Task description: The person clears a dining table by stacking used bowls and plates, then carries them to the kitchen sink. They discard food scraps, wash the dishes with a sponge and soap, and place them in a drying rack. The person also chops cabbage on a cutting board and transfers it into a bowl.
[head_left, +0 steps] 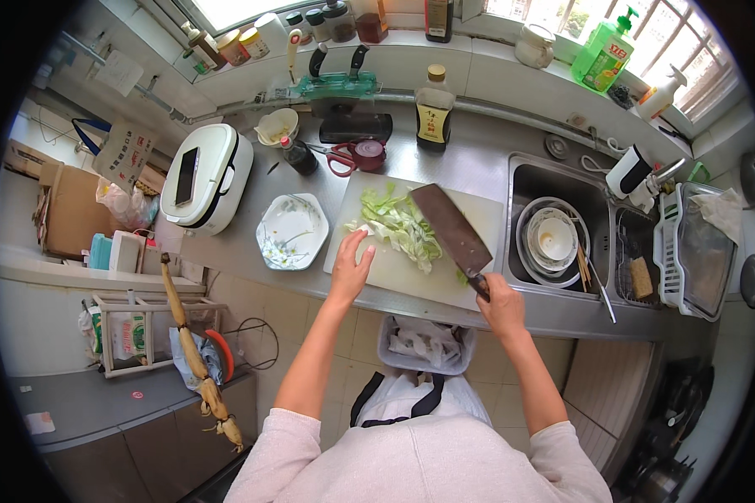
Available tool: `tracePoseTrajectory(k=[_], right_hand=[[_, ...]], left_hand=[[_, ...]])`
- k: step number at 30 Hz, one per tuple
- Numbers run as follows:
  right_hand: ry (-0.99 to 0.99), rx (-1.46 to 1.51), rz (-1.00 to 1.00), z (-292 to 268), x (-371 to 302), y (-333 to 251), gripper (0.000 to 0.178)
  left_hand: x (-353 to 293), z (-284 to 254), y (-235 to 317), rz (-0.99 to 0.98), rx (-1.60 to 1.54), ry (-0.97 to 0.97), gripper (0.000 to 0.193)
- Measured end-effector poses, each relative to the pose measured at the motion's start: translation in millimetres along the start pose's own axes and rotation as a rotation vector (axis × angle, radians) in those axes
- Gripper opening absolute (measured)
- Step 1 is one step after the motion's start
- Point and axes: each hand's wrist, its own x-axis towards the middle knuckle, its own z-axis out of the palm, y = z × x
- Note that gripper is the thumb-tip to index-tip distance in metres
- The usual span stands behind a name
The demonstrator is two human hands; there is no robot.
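My right hand is wrapped round the dark handle of a cleaver. Its broad blade slants up and left over the right part of a white cutting board. Chopped pale-green leafy vegetable, perhaps cabbage or lettuce, lies heaped on the board, partly beside and behind the blade. At the left end of the heap is my left hand, its fingers apart and the tips by a few pale pieces; I see nothing held in it. An angular white plate with a flower pattern rests left of the board.
Stacked bowls and chopsticks fill the sink on the right. Behind the board stand a tall sauce bottle, red-handled scissors and a small dark bottle. A white rice cooker is at the left; a lined bin stands below the counter edge.
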Motion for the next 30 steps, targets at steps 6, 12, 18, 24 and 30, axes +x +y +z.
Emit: tracePoseTrajectory(k=[6, 12, 18, 24, 30], right_hand=[[0.073, 0.066, 0.222, 22.3, 11.2, 22.4, 0.021], [-0.046, 0.188, 0.2, 38.7, 1.3, -6.2, 0.021], [0.073, 0.323, 0.324, 35.7, 11.7, -38.2, 0.017], [0.097, 0.219, 0.42, 35.2, 46.3, -53.5, 0.02], [0.006, 0.216, 0.417, 39.8, 31.5, -83.1, 0.023]], left_hand=[[-38.2, 24.0, -53.9, -0.194, 0.081, -0.166, 0.051], [-24.5, 15.7, -85.0, -0.218, 0.1, -0.196, 0.058], [16.4, 13.7, -107.9, -0.114, 0.111, -0.209, 0.064], [49.4, 13.0, -109.6, -0.015, 0.165, -0.318, 0.073], [62.4, 15.4, -113.8, 0.068, 0.05, -0.505, 0.08]])
